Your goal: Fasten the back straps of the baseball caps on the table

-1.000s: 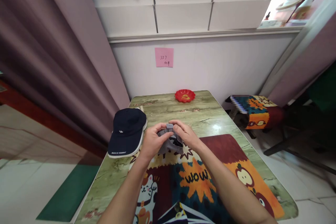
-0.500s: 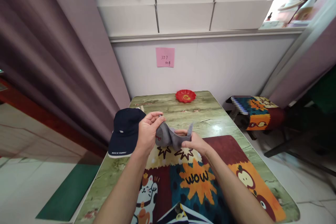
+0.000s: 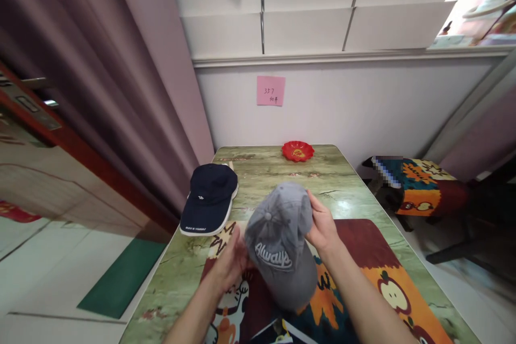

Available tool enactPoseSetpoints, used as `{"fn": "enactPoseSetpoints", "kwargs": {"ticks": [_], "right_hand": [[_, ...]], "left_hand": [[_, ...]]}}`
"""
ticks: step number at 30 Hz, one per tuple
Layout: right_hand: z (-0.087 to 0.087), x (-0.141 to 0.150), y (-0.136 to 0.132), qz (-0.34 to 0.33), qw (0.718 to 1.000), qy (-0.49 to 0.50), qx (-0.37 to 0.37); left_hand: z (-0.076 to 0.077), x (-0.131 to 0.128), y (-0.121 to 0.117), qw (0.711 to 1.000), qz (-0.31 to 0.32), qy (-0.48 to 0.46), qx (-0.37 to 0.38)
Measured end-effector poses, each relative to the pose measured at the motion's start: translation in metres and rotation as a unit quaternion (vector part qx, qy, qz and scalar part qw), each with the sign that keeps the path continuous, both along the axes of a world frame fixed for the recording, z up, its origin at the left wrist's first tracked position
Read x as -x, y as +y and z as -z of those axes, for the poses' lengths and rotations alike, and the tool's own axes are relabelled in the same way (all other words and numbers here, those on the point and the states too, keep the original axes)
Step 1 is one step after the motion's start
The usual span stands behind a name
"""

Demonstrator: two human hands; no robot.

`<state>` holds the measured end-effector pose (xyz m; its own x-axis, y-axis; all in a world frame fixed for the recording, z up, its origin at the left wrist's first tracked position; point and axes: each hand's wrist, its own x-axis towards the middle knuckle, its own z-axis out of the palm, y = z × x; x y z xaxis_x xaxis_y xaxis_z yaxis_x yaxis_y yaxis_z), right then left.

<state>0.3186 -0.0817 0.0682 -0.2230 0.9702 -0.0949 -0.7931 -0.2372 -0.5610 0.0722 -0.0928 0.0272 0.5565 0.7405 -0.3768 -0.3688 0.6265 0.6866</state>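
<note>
A grey baseball cap [image 3: 278,242] with raised white "Always" lettering is held over the patterned mat, its brim pointing down toward me. My right hand [image 3: 322,228] grips the cap's edge on the right, with the fingertips hidden behind it. Along the cap's left side, my left hand [image 3: 229,263] is slightly blurred, its thumb stretched up and apart; whether it touches the cap I cannot tell. To the left on the table lies a navy cap [image 3: 212,193] with white trim and small white lettering on its brim.
The wood-patterned table [image 3: 258,158] stands against a wall bearing a pink note [image 3: 271,91]. At its far side sits a red scalloped dish [image 3: 298,151]. Under my arms lies a colourful mat [image 3: 355,242]. A purple curtain [image 3: 161,91] hangs left; a covered stool [image 3: 423,188] stands right.
The grey cap has been turned and opened out, so its crown and lettering now show. My left hand has moved off its edge and down. The whole view has shifted slightly.
</note>
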Motion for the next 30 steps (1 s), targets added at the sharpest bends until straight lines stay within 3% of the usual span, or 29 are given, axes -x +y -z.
{"fn": "enactPoseSetpoints", "kwargs": {"ticks": [2, 4, 6, 8, 10, 13, 17, 19, 20, 22, 25, 28, 30], "right_hand": [[0.017, 0.002, 0.000, 0.042, 0.999, 0.005, 0.026], [0.036, 0.003, 0.000, 0.084, 0.995, -0.005, 0.056], [0.051, 0.003, 0.000, 0.117, 0.989, -0.005, 0.085], [0.060, 0.002, 0.000, 0.139, 0.984, 0.022, 0.105], [0.060, 0.003, -0.002, 0.143, 0.981, 0.077, 0.109], [0.051, 0.007, -0.007, 0.100, 0.978, 0.154, 0.099], [0.048, 0.014, -0.015, 0.034, 0.977, 0.182, 0.105], [0.055, 0.016, -0.017, 0.022, 0.978, 0.178, 0.107], [0.060, 0.016, -0.017, 0.019, 0.978, 0.175, 0.108], [0.071, 0.017, -0.016, 0.014, 0.979, 0.170, 0.114], [0.088, 0.019, -0.013, 0.003, 0.978, 0.161, 0.129], [0.102, 0.021, -0.009, -0.010, 0.979, 0.150, 0.137], [0.109, 0.021, -0.008, -0.015, 0.979, 0.150, 0.135]], "left_hand": [[0.019, 0.003, -0.033, 0.997, 0.028, -0.059, 0.032], [0.028, 0.003, -0.054, 0.997, -0.013, -0.073, 0.021], [0.028, 0.003, -0.059, 0.997, -0.065, -0.052, 0.008], [0.018, 0.000, -0.048, 0.996, -0.088, -0.024, -0.002], [-0.003, -0.002, -0.022, 0.996, -0.086, -0.005, -0.036], [-0.053, -0.002, 0.031, 0.987, -0.088, 0.023, -0.134], [-0.125, 0.021, 0.101, 0.943, -0.173, 0.042, -0.280], [-0.142, 0.043, 0.123, 0.917, -0.227, 0.061, -0.321], [-0.142, 0.056, 0.130, 0.908, -0.246, 0.076, -0.329], [-0.128, 0.083, 0.137, 0.904, -0.266, 0.123, -0.310], [-0.085, 0.120, 0.132, 0.908, -0.269, 0.256, -0.193], [-0.051, 0.142, 0.125, 0.858, -0.309, 0.397, -0.105], [-0.045, 0.145, 0.123, 0.824, -0.343, 0.439, -0.100]]}}
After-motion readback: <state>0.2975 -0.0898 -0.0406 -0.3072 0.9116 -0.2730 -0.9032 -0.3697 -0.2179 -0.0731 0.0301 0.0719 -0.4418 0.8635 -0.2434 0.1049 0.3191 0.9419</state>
